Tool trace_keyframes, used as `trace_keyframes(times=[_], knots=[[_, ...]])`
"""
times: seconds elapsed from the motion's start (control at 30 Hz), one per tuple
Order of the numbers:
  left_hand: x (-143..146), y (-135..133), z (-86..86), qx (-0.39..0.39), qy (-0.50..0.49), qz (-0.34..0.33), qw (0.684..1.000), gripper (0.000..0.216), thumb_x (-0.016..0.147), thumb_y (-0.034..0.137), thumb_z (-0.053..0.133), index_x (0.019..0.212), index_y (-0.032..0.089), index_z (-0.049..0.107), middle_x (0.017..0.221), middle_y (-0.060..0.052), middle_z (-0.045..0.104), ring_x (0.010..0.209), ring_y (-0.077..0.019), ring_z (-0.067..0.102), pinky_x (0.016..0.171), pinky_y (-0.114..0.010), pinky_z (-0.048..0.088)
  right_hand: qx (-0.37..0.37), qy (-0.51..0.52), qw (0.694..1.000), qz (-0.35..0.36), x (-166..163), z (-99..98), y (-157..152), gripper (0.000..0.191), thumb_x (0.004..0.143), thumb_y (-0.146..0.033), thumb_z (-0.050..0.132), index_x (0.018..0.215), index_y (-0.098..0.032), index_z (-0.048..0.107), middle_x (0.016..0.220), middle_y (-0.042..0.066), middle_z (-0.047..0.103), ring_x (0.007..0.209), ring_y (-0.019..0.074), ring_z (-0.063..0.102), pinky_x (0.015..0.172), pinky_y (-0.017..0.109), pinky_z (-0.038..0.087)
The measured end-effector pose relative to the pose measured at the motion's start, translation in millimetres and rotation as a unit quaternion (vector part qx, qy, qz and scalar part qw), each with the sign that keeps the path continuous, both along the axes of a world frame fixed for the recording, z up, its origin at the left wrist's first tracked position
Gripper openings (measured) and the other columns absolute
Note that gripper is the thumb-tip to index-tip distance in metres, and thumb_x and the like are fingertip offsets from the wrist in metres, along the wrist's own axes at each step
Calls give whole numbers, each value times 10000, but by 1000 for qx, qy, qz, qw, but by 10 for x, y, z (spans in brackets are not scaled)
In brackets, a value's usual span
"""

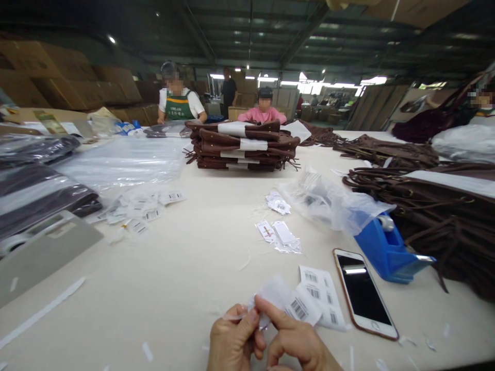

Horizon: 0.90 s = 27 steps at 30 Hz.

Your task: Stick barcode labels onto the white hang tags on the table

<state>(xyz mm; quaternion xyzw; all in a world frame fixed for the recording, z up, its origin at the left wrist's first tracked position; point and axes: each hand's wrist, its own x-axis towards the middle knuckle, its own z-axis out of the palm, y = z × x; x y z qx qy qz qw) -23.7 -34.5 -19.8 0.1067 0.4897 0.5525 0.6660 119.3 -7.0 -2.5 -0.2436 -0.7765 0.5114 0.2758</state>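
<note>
My left hand point(234, 337) is closed, thumb against fingers, on a small translucent white plastic piece point(275, 289) that looks like a little bag. My right hand point(297, 340) meets it from the right, its index finger pressed on the piece near my left thumb and the other fingers curled in; how much they grip is partly hidden. Just beyond my right knuckles is a white barcode label point(299, 308). It overlaps a larger sheet of barcode stickers point(323, 299) on the table.
A phone point(365, 293) and a blue tape dispenser point(390, 252) lie right. Hang tags point(284, 234) and loose barcode labels point(141, 206) are farther off. Stacked brown bags point(237, 147) stand mid-table, more brown bags point(456, 216) at right, plastic-wrapped ones point(42, 193) left. Two people sit opposite.
</note>
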Motion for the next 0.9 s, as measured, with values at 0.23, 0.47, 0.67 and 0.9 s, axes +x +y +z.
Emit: trace_keyframes(times=[0.23,0.47,0.67,0.9], knots=[[-53,9,33,0,-32,-37,999,354,577,372,700,809,147,555,538,18,569,402,-68,453,377,-179,327,-17,-8,1000,1,-23,80,26,109,706,-167,574,762,-154,668,1296,133,397,1125,225,474,908,285,390],[-90,44,144,-33,16,-29,999,222,659,344,620,639,162,494,530,49,456,481,-65,415,404,-175,298,-1,-20,999,38,-134,169,-28,123,688,-121,567,720,-174,674,1174,103,559,1030,226,540,859,309,419],[-187,47,172,-3,159,-52,986,287,649,404,609,646,121,566,497,28,470,435,-65,378,377,-181,267,-256,67,949,-170,100,165,48,68,688,-254,627,659,-196,648,1204,87,536,1068,254,503,926,380,335],[-296,13,188,-12,217,-68,974,307,632,425,604,614,120,576,469,35,441,428,-64,356,395,-185,239,-463,163,839,-236,109,154,202,70,654,-198,655,632,-141,620,1134,97,579,646,104,582,599,238,406]])
